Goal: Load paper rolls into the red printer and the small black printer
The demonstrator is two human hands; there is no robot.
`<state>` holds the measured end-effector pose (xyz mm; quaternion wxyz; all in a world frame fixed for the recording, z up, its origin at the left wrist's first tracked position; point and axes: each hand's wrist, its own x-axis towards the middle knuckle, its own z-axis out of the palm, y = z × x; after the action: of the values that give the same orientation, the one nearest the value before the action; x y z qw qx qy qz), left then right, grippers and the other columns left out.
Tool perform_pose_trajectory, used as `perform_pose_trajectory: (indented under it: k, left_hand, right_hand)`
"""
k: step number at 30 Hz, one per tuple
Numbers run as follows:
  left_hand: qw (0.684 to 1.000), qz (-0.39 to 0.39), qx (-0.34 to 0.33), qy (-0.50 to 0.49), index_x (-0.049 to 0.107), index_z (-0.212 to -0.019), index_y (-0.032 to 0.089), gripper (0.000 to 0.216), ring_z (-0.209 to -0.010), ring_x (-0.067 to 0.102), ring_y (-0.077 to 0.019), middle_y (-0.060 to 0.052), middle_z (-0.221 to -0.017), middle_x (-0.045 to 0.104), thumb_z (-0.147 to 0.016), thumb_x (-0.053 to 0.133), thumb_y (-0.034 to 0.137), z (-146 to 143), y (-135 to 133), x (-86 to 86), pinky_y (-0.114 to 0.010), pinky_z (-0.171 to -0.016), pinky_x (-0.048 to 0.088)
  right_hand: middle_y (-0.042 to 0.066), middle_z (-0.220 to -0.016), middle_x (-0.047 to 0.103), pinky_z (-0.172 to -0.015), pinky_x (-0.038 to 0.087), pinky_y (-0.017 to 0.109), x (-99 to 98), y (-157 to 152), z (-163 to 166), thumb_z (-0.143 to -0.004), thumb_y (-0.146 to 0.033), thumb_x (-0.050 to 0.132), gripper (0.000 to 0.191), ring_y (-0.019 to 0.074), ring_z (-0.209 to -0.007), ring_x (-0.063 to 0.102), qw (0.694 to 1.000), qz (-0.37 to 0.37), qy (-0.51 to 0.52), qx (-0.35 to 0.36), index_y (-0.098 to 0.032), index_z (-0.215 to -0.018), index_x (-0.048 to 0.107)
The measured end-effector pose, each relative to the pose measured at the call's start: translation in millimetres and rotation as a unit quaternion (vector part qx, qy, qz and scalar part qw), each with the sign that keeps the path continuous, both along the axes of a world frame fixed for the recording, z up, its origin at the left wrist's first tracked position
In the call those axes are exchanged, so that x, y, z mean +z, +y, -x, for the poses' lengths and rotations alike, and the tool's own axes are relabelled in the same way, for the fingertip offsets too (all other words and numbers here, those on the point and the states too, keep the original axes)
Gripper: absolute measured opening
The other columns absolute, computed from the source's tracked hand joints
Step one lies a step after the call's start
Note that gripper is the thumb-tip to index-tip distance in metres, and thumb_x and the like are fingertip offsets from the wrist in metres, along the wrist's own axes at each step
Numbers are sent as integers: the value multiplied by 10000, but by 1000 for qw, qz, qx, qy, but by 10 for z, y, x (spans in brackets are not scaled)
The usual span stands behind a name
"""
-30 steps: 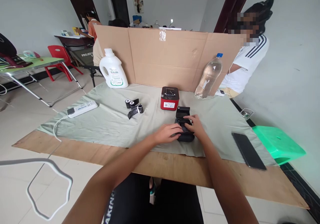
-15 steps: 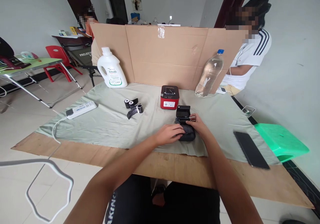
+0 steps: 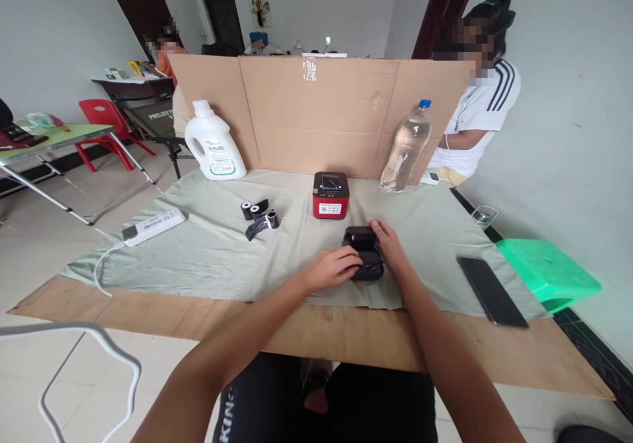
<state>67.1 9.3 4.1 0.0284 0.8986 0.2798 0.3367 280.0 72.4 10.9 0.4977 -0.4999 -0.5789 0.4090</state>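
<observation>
In front of me on the cloth lies a small black case [image 3: 368, 273], its lid raised at the back. A dark object inside or against the lid is too dark to make out. My left hand [image 3: 333, 267] rests on the case's left side, with the fingertips bent over its rim. On the right side, my right hand [image 3: 388, 241] grips the back corner near the raised part. Beyond the case stands a red and black box-shaped device [image 3: 331, 207] with a white label. Several small black rolls [image 3: 262, 222] lie left of it, one partly unrolled.
A white jug [image 3: 215, 146] and a clear bottle [image 3: 406, 149] lean by the cardboard screen [image 3: 316, 117]. The power strip [image 3: 154, 226] lies left, a phone [image 3: 490, 291] right. A green stool [image 3: 548, 268] is beside the table. Two people are beyond the screen.
My right hand has moved slightly up along the case's right side. The raised black part has come down and tilted nearer to the case. The view has shifted a little.
</observation>
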Motion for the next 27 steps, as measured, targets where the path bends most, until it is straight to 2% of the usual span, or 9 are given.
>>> perform_pose_trajectory:
  k: [3,9,12,17,19,23,25,27]
  left_hand:
    - [1000,1,4,1,709,-1134,233,231,-950,731,-147,-44,-1148,751,-1026,508,267,14,4,-16,-249,-777,563]
    - [998,48,25,-21,693,-1139,236,231,-1021,733,-168,-57,-1270,723,-1015,501,267,33,1,-9,-268,-829,585]
    - [996,80,30,-28,685,-1071,234,194,-1048,731,-172,-54,-1342,699,-992,508,244,41,0,15,-275,-841,587]
    - [993,110,11,-48,670,-1021,226,161,-1150,710,-181,-61,-1387,680,-966,519,211,70,32,29,-298,-952,578]
    - [992,116,-2,-57,669,-1010,220,161,-1175,703,-183,-70,-1388,682,-958,519,199,88,48,23,-303,-973,576]
    - [990,117,-32,-74,674,-988,211,147,-1205,690,-191,-80,-1328,714,-944,536,192,129,67,11,-320,-1019,560]
    - [988,122,-37,-91,672,-973,207,139,-1123,710,-182,-79,-1300,725,-943,538,192,141,71,9,-312,-970,573]
    - [984,139,-24,-113,665,-963,203,130,-954,718,-155,-76,-1288,723,-946,536,198,146,82,9,-295,-872,585]
  right_hand:
    - [42,-996,701,-985,486,420,6,-33,-84,-738,-534,713,350,255,-1008,626,997,16,-55,48,-233,-913,676]
    - [61,-1176,724,-1010,495,419,121,-124,-246,-715,-446,763,562,269,-1152,639,985,111,-37,128,-249,-1228,646]
    - [57,-1173,730,-1022,505,438,171,-136,-262,-699,-421,761,578,273,-1114,654,983,118,-44,134,-247,-1237,643]
    - [46,-1112,733,-1026,517,453,163,-113,-214,-670,-399,766,606,260,-1041,676,984,113,-33,131,-235,-1240,638]
    - [54,-1098,735,-1048,506,466,136,-138,-179,-652,-396,760,588,273,-1067,674,988,108,-27,104,-231,-1205,646]
    - [102,-1147,725,-1065,498,484,16,-332,-119,-662,-431,710,516,309,-1140,660,996,86,4,-31,-220,-1129,641]
    - [124,-1178,719,-1069,496,508,-71,-506,-80,-736,-469,615,492,321,-1157,659,993,83,10,-81,-212,-1155,626]
    - [146,-1260,692,-1106,465,538,-151,-709,-1,-784,-467,543,521,338,-1217,634,991,71,-32,-104,-205,-1230,601]
